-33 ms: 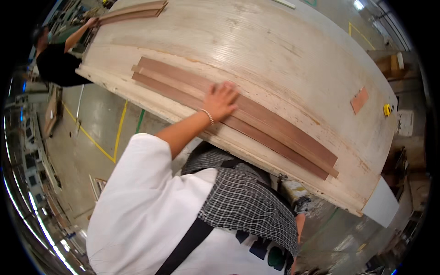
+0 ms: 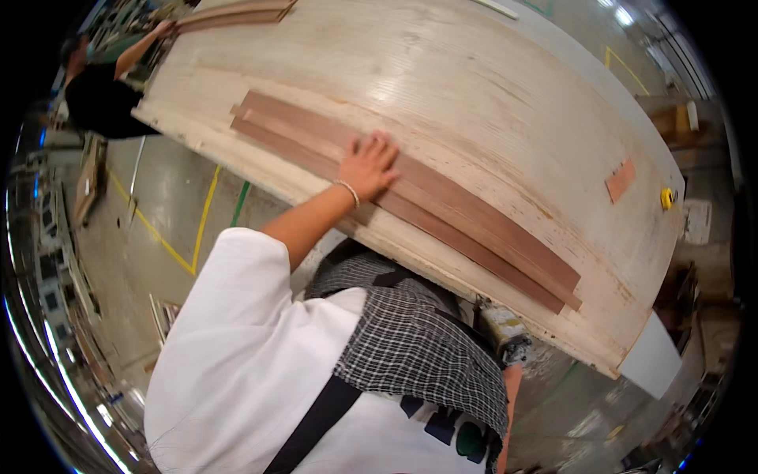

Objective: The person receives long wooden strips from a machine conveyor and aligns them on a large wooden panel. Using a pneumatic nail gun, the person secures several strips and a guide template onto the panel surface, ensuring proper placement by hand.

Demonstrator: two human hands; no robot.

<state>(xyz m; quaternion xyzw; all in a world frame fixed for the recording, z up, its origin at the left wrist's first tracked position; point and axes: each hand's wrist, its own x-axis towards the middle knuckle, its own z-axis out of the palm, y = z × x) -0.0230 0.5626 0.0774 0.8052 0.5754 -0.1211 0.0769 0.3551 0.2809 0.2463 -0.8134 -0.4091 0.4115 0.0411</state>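
Note:
My left hand [image 2: 369,167], with a bracelet on its wrist, lies on a bundle of long reddish-brown wooden strips [image 2: 482,213]. Its fingers are apart and curled around nothing, and the hand is slightly blurred. The strips lie side by side, with a narrower, lighter one along the middle. They rest lengthwise near the front edge of a big pale worktable [image 2: 474,103]. No fingers of my right hand show; a strip of pinkish-orange [image 2: 512,403] beside my checked apron is too little to tell what it is.
At the far left a person in black [image 2: 106,103] touches other brown strips [image 2: 237,14]. An orange-pink sheet [image 2: 621,180] and a yellow tape measure [image 2: 668,198] lie at the table's right end. A grey and yellow object [image 2: 505,328] sits below the front edge.
My left hand has shifted slightly to the left along the wooden strips, still resting on them. The strips stay in about the same place.

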